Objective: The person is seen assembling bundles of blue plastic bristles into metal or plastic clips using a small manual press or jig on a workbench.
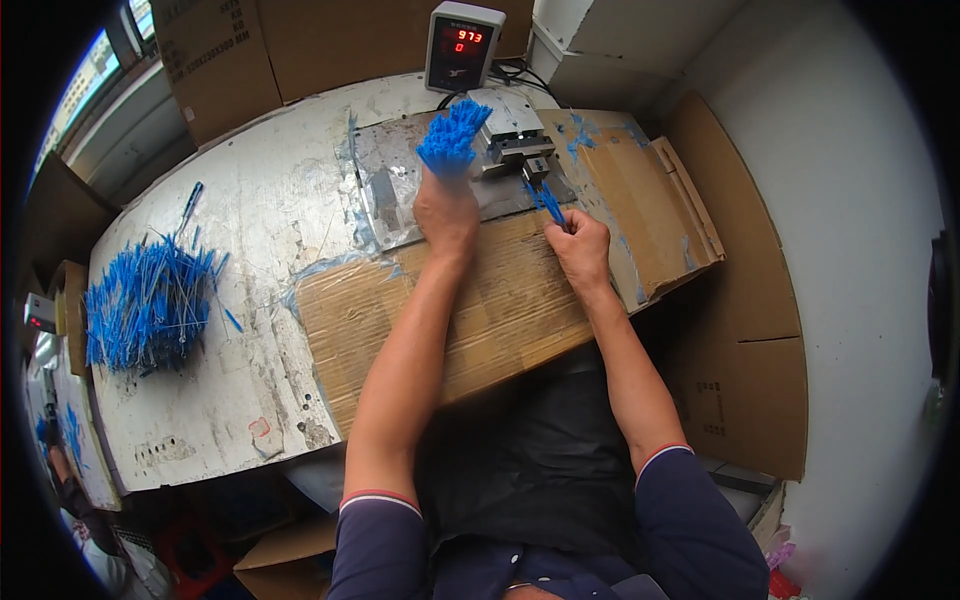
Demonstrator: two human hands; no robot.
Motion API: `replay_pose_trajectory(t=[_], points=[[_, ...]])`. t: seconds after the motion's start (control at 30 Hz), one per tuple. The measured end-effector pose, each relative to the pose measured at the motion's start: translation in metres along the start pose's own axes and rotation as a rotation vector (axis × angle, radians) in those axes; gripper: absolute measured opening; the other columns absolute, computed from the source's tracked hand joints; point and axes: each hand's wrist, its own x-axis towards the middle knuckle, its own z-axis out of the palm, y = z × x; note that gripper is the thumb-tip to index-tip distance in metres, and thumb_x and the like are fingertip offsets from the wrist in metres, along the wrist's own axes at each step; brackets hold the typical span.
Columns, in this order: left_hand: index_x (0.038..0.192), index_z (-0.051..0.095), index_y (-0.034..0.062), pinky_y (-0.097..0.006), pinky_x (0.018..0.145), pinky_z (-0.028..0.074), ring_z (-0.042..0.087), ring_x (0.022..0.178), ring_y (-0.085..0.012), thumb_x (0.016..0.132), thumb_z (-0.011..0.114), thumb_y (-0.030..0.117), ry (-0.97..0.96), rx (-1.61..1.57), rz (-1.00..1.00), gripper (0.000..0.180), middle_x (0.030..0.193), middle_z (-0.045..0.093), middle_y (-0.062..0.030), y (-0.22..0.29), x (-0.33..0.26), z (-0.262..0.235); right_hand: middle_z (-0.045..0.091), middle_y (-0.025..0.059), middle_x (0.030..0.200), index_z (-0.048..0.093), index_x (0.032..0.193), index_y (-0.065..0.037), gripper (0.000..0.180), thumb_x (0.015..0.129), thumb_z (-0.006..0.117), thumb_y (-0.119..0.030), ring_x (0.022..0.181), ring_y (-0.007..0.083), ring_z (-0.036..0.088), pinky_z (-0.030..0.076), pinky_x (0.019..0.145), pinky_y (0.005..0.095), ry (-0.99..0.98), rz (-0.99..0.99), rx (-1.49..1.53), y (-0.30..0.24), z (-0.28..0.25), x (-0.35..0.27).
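Note:
My left hand (pixel 447 215) is closed around a thick bundle of thin blue pieces (pixel 452 138), their tips fanning out above the fist. It is somewhat blurred and sits left of a small metal machine (pixel 512 125). At the front of that machine juts a small metal block (pixel 536 170). My right hand (pixel 581 245) pinches a few thin blue strips (pixel 548 203) just below this block, their far ends reaching up to it. Whether those ends are inside the block I cannot tell. On the left of the table lies a big loose heap of thin blue pieces with pale stems (pixel 155 305).
A counter box with a red lit display (pixel 463 48) stands behind the machine, cables beside it. Flattened cardboard (pixel 480 300) covers the table's front; more cardboard (pixel 640 190) lies to the right. A pen-like tool (pixel 190 207) is behind the heap. Another person's arm (pixel 62 465) shows far left.

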Motion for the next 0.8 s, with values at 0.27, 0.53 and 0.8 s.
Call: replay_pose_trajectory(t=[0.27,0.53,0.8], points=[[0.105,0.069,0.0074,-0.038,0.072,0.055,0.075,0.080,-0.0239,0.090,0.068,0.004,0.001,-0.012,0.063,0.015,0.088,0.077,-0.0078,0.000,-0.002,0.002,0.062,0.0026,0.060,0.071,0.076,0.003,0.020,0.081,0.073,-0.017,0.059,0.0083,0.052,0.044,0.057,0.0310,0.090,0.022,0.143,0.004,0.026,0.035],[0.106,0.070,0.0086,-0.037,0.073,0.055,0.074,0.079,-0.0220,0.091,0.068,0.004,0.005,0.011,0.058,0.015,0.089,0.077,-0.0066,-0.001,-0.001,0.001,0.060,0.0068,0.056,0.071,0.073,0.003,0.023,0.080,0.074,-0.019,0.056,0.0109,0.052,0.044,0.057,0.0348,0.152,0.062,0.062,0.001,0.037,0.040],[0.112,0.069,0.0095,-0.040,0.076,0.055,0.076,0.087,-0.0272,0.092,0.067,0.005,0.002,0.006,0.033,0.020,0.094,0.077,-0.0104,0.002,-0.002,0.001,0.061,0.0075,0.057,0.071,0.073,0.002,0.023,0.080,0.074,-0.020,0.056,0.0125,0.053,0.044,0.057,0.0352,0.163,0.072,0.068,-0.001,0.037,0.038]])
